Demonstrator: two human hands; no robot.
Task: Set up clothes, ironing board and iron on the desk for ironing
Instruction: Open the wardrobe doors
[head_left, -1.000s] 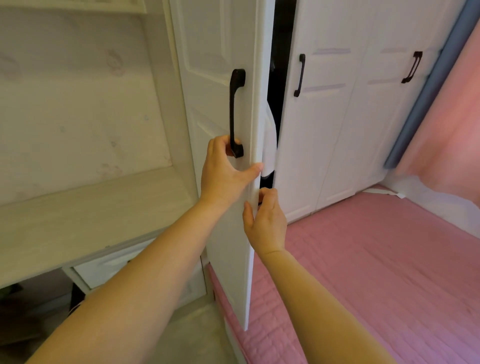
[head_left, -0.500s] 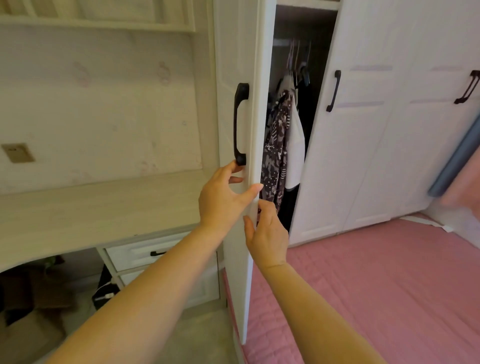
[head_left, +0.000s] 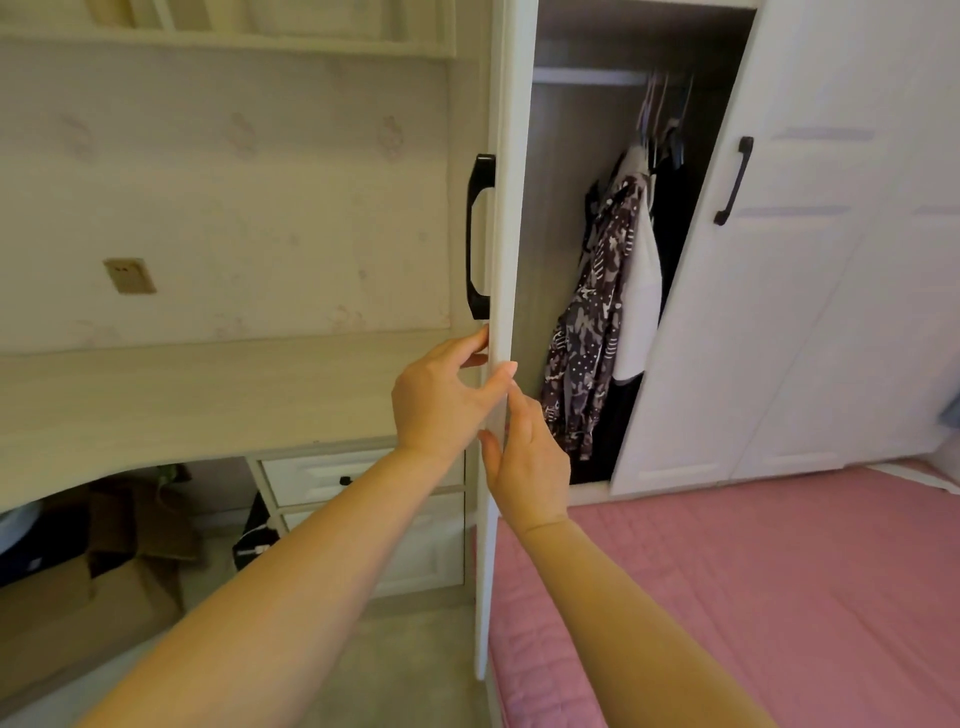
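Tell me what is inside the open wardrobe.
Inside the wardrobe, clothes hang from a rail: a dark patterned garment, a white one, something black behind. The closed door hides the rest.

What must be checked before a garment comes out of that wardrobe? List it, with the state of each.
1. Wardrobe door swung wide enough to reach in: ok.
2. Clothes hanging on the rail and in view: ok, a patterned one at the front.
3. Left hand free to reach: not ok, it grips the door edge below the black handle.
4. Right hand free: not ok, its fingers rest on the same edge.
5. Desk has bare space for the clothes: ok.
6. Ironing board and iron on the desk: not ok, neither shows anywhere.
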